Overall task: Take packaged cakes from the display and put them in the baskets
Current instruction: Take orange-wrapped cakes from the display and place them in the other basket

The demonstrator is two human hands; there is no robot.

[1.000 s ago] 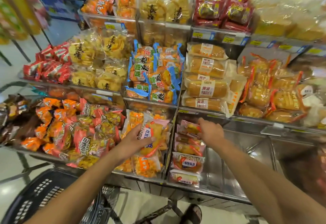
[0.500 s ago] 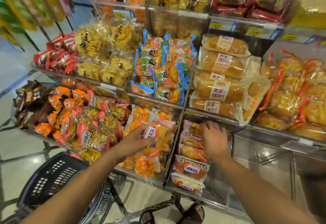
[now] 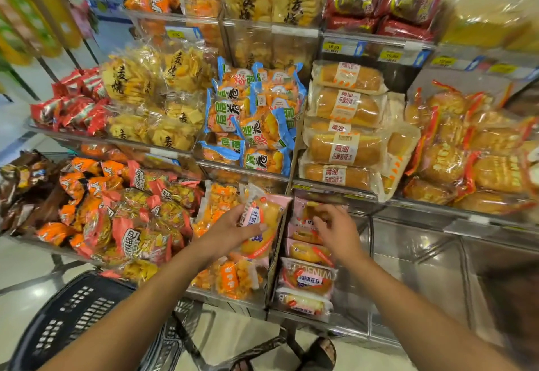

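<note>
The left hand [image 3: 230,232] grips a pink-wrapped cake [image 3: 262,219] clear of the shelf [image 3: 414,259], so the right hand [image 3: 335,224] can work the row of cakes [image 3: 306,277]. Its fingers curl over the topmost, though I cannot tell whether they grip it. The basket [image 3: 73,312] sits below left, within easy reach.

Hands, two: left hand [image 3: 230,232], right hand [image 3: 335,230]. Pink-wrapped cakes, six: one held cake [image 3: 264,216] at centre; five stacked cakes [image 3: 306,278] in a column, lower centre. Long bread loaves [image 3: 347,150], five, right of centre. Black basket [image 3: 73,312], one, lower left.
</note>
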